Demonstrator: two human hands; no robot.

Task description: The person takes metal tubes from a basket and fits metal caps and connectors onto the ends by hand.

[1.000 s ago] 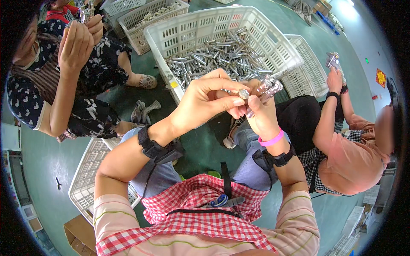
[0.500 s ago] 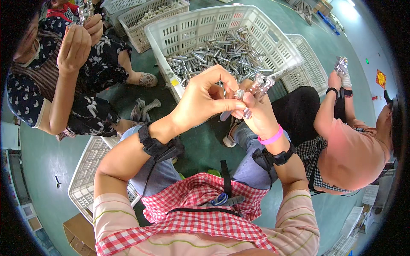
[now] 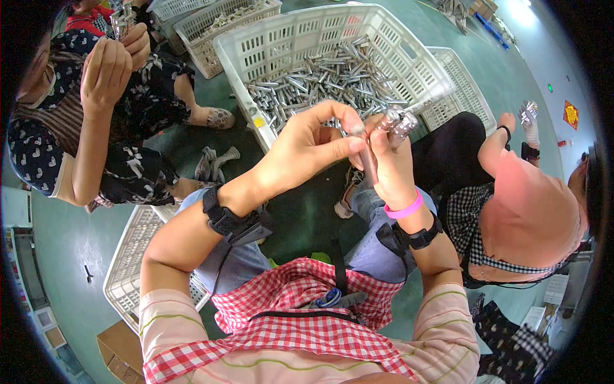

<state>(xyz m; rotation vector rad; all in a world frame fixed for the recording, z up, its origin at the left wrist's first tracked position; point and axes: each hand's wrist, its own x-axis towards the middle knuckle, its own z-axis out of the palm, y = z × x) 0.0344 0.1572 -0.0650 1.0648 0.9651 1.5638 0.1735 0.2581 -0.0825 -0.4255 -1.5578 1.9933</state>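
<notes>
My left hand (image 3: 312,142) pinches the tip of a short silvery metal tube (image 3: 369,165) between thumb and fingers. The tube slants down against the palm side of my right hand (image 3: 393,171). That right hand is closed round several shiny silver metal tubes (image 3: 398,124), whose ends stick out past its fingers. Both hands meet in front of a white slatted plastic crate (image 3: 288,48). Inside it lies a loose heap of similar metal tubes (image 3: 326,80). The exact kind of tube is too small to tell.
At the left a person's hands (image 3: 105,73) hold a shiny bundle. Another person sits at the right, with a silvery bundle (image 3: 529,113) in a gloved hand. An empty-looking white crate (image 3: 121,269) stands by my left leg. A cardboard box (image 3: 121,349) lies behind it.
The tube under my left fingers now stands more upright against my right palm. The silver bundle in my right hand has turned slightly. The person at the right has spread their hands apart.
</notes>
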